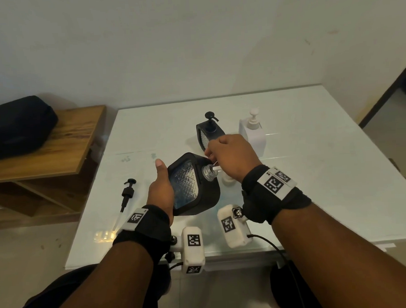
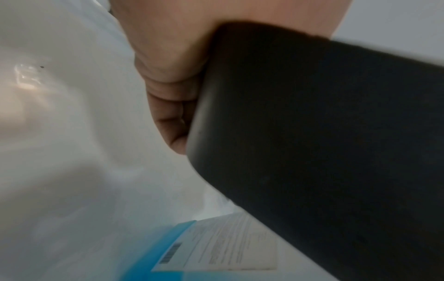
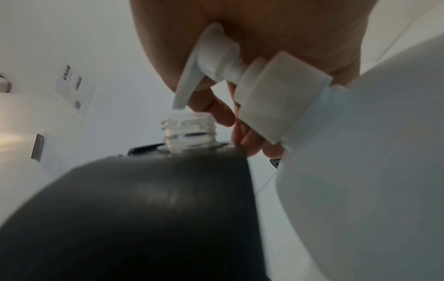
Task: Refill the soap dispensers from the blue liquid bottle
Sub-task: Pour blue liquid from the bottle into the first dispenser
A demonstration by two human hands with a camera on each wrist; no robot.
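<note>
L hand [image 1: 160,188] gripping black dispenser [image 1: 194,184], tilted, cap off, clear threaded neck [image 3: 188,131] pointing toward 2 o'clock. R hand [image 1: 232,157] closing over pump head [image 3: 211,62] of white refill bottle [image 3: 360,161], nozzle tip just above the neck. Loose black pump [image 1: 127,196] lying on tabletop [image 1: 314,172] at 9 o'clock; two more dispensers standing at 12–1.

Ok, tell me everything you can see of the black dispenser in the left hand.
The black dispenser is a squarish dark case with a clear, diamond-textured window showing bluish liquid. Its pump is off, leaving a clear threaded neck open. It is tilted, neck pointing toward the right hand. The left hand grips its side, thumb up. A white pump nozzle hangs just above the opening.
</note>
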